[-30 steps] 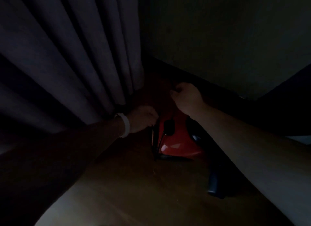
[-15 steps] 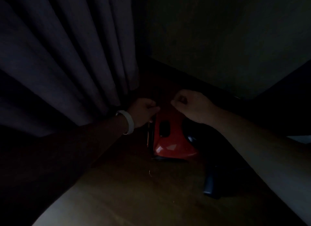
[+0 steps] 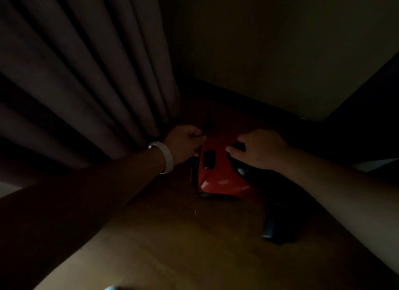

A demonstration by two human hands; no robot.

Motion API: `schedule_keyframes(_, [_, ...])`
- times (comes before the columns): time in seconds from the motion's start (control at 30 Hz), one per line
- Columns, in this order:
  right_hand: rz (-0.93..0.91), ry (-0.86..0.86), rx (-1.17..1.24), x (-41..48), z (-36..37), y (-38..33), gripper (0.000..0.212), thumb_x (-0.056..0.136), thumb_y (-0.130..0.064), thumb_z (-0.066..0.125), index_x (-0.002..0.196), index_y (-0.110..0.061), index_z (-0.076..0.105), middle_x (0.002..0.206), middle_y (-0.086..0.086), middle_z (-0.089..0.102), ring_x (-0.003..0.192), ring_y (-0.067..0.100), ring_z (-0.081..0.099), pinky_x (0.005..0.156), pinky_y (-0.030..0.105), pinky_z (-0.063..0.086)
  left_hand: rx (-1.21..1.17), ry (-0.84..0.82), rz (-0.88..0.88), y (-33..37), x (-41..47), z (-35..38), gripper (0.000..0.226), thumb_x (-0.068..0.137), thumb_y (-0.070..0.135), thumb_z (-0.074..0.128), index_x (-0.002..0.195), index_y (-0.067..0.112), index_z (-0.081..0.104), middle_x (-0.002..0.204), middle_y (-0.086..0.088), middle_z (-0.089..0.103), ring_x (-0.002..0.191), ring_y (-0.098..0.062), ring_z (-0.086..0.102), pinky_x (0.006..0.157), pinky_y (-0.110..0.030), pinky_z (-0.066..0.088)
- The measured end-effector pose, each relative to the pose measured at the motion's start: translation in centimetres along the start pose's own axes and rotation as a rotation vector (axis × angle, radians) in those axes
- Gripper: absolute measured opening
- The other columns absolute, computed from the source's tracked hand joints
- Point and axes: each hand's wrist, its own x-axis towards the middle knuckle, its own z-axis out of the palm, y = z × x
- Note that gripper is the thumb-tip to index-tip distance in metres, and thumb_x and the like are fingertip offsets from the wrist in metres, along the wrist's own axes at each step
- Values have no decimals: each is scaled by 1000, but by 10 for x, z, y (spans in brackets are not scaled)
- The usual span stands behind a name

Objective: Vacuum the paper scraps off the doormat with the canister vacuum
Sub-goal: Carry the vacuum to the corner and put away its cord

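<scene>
1. Head view, the step: you are readying the canister vacuum (image 3: pixel 218 177). It sits on the wooden floor (image 3: pixel 172 235) in the corner, between the curtain (image 3: pixel 86 84) and the wall (image 3: pixel 280 52). Neither doormat nor scraps are in sight, so no cleaning has begun.
2. Your left hand (image 3: pixel 185 142) pinches a thin dark strand (image 3: pixel 204 127) at the vacuum's left edge (the power cord, I'd judge). Your right hand (image 3: pixel 259 151) lies palm-down on top, fingers relaxed.
3. Next, pull the strand free, plug it in, and carry the machine to the mat.
4. The shell is glossy, rounded red plastic with black trim. The curtain hangs in soft, heavy folds and the floor is smooth.
</scene>
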Motion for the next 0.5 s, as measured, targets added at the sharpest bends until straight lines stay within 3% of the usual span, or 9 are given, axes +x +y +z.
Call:
schedule_keyframes(0.13, [-74, -23, -40, -10, -1, 4, 45, 93, -70, 43, 71, -31, 49, 75, -8, 56, 68, 11, 54, 57, 28, 37, -3, 39, -24, -3, -25, -1, 10, 93, 11, 61, 83, 9, 58, 71, -3, 62, 42, -1, 56, 40, -13, 41])
schedule_keyframes(0.3, [-148, -28, -68, -22, 4, 9, 45, 90, -68, 51, 64, -32, 45, 71, -10, 52, 69, 11, 53, 62, 31, 42, 5, 67, -102, -20, -39, 7, 9, 92, 16, 63, 84, 11, 61, 70, -7, 64, 47, -9, 59, 44, -19, 46])
schedule_keyframes(0.5, [-216, -30, -60, -38, 8, 19, 50, 89, -66, 55, 59, -25, 47, 63, -5, 54, 59, 10, 51, 56, 31, 40, -117, 154, -159, -26, -52, 26, 14, 92, 14, 62, 78, 11, 61, 69, -10, 64, 42, -7, 58, 46, -21, 48])
